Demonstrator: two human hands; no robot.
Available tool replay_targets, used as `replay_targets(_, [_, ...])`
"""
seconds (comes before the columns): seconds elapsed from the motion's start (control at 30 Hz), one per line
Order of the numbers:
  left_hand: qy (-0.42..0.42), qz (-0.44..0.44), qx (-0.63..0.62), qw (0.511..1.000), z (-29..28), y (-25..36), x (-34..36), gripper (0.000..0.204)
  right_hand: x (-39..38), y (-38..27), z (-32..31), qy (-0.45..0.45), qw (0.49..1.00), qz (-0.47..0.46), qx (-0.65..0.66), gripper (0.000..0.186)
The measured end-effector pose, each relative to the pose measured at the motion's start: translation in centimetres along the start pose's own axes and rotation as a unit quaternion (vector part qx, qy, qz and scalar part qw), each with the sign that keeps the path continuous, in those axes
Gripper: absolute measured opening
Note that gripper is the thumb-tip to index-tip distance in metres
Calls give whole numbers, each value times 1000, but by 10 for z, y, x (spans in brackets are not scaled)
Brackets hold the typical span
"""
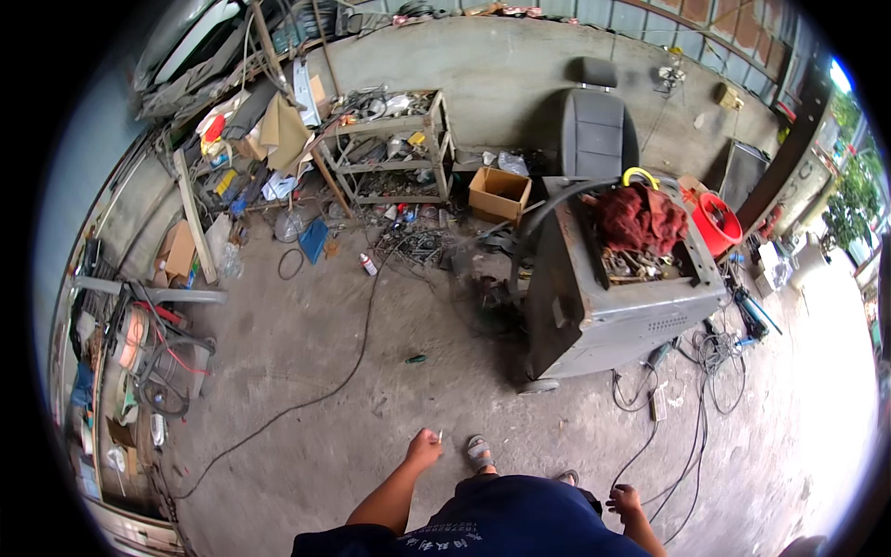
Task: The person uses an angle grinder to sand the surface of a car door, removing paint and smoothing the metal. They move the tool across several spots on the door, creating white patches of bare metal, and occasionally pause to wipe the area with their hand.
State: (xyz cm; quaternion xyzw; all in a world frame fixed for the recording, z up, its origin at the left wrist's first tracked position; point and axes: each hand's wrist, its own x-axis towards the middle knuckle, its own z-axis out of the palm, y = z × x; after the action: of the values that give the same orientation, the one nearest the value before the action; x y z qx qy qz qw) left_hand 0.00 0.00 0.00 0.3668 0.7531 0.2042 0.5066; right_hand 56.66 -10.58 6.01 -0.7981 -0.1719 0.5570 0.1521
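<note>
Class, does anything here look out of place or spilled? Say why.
Yes: dark scraps lie heaped on the floor in front of the rack, as if spilled; a small green object lies alone, perhaps dropped.

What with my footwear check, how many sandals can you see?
2. The left sandal is just right of the left hand in the picture; the right sandal is up and left of the right hand, partly hidden by the person's clothing.
</note>
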Motion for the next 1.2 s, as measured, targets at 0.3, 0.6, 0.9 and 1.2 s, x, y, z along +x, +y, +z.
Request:
replay_targets(0.3, [-130,162,66,976,117,129,-47,17,-14,173,-60,46,984,66,159,42])
replay_targets(0.6, [-306,309,61,898,267,297,-194,16,-55,277,-119,74,947,155,272,39])
replay_targets(0.9, [-533,375,-3,758,367,449,-324,17,-57,294,-148,101,908,176,367,37])
replay_targets(1.2, [-796,290,-122,516,468,571,-333,50,-40,275,-214,146,875,241,393,43])
